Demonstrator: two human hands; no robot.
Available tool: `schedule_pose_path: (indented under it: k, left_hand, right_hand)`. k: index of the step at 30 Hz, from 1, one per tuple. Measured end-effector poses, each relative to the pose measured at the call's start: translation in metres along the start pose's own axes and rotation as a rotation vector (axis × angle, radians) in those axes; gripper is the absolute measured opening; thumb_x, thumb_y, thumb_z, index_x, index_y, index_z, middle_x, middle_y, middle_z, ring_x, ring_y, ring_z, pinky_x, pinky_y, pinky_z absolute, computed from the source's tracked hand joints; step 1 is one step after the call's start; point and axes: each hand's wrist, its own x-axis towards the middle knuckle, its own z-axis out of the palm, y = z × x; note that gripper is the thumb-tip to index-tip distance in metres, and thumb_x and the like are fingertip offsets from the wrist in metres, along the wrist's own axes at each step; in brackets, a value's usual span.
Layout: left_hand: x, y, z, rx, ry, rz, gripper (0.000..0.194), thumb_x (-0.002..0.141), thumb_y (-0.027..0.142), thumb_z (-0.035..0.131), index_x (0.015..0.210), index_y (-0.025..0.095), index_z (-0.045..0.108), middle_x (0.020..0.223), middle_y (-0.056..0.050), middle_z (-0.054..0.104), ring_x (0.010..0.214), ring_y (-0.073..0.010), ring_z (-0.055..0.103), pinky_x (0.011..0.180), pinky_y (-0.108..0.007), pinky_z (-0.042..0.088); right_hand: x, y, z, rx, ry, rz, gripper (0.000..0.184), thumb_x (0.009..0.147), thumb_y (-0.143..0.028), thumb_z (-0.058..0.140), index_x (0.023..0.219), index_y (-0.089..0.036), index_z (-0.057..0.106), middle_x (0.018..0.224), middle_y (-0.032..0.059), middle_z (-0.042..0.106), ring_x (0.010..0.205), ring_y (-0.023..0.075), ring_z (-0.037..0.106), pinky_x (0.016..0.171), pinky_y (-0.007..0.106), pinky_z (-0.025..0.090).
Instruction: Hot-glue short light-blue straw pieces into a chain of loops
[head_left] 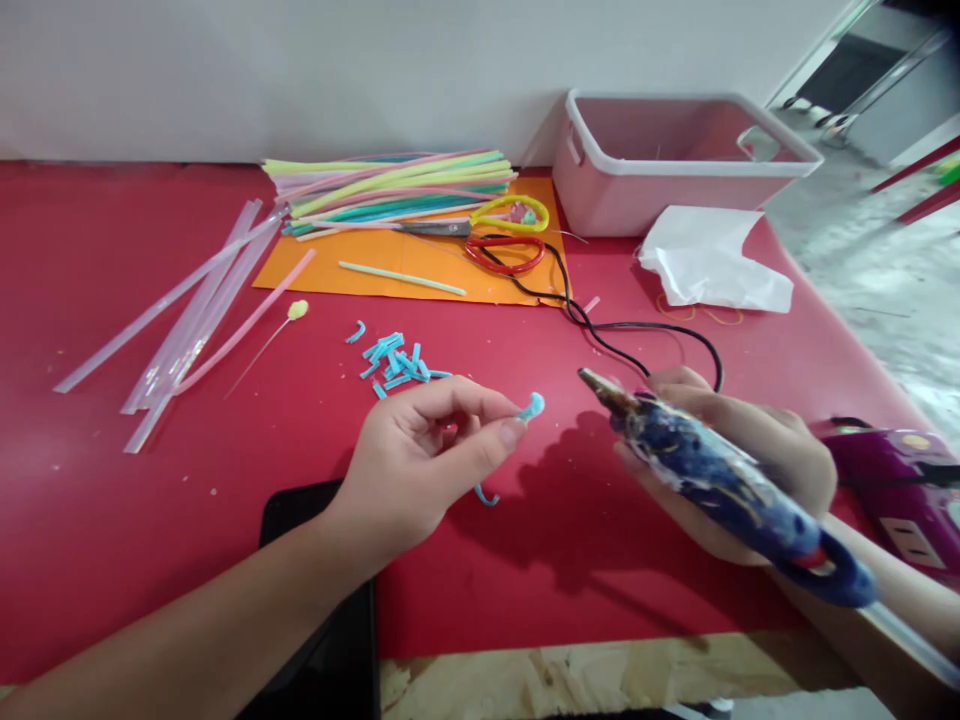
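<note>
Fingers [480, 449] of your left hand [416, 455] pinch a blue curl [534, 404] in the head view, pressed together at its base so the tip pokes free. Take that curl as the dial's centre. Your right hand [784, 455], toward four o'clock, wraps round a glue gun [697, 465]; whether the trigger is squeezed cannot be told. The nozzle [602, 387] points in from two o'clock, near the curl but not touching it.

As for progress, cutting looks well along: a heap of blue bits [397, 362] lies loose on the red tabletop [97, 540] toward ten o'clock, and a second curl [491, 500] sits at seven, just beside your left hand. Farther out at ten, a yellow tuft [298, 310] tops a thin wire [256, 358], so that piece looks made up. The blue bits appear unattached, and you can see no wire on the held curl, so the blue work seems at an early stage. Scissors [453, 228] lie at eleven by the pipe cleaners [397, 188], most of which look uncut. A pink basket [637, 195] stands at one, with white paper [716, 260] just in front of it, at two.
</note>
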Motion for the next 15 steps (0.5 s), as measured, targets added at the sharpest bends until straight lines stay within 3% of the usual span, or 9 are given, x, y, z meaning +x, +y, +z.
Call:
schedule_pose_path:
  k: [4,15]
  left_hand:
    - [0.0009,-0.0025,-0.0006,-0.022,0.008,0.021,0.005,0.078,0.020,0.076,0.075,0.017,0.073,0.064,0.002,0.061,0.057,-0.0071,0.051,0.049,-0.017,0.043]
    - [0.0003,-0.0071,-0.0040,-0.106,-0.039,0.041,0.007,0.081,0.025,0.077,0.079,0.019,0.073,0.069,0.001,0.061,0.061,-0.0083,0.052,0.052,-0.018,0.046]
  right_hand:
    - [0.0070,-0.0025,0.0010,-0.099,-0.046,-0.191,0.010,0.090,-0.019,0.057,0.099,-0.019,0.060,0.071,0.0013,0.061,0.063,0.0163,0.059,0.074,0.039,0.046]
    - [0.0086,-0.0043,0.0017,-0.215,-0.081,-0.248,0.008,0.091,-0.015,0.055,0.098,-0.017,0.059,0.070,0.0022,0.061,0.062,0.0149,0.057,0.074,0.039,0.042]
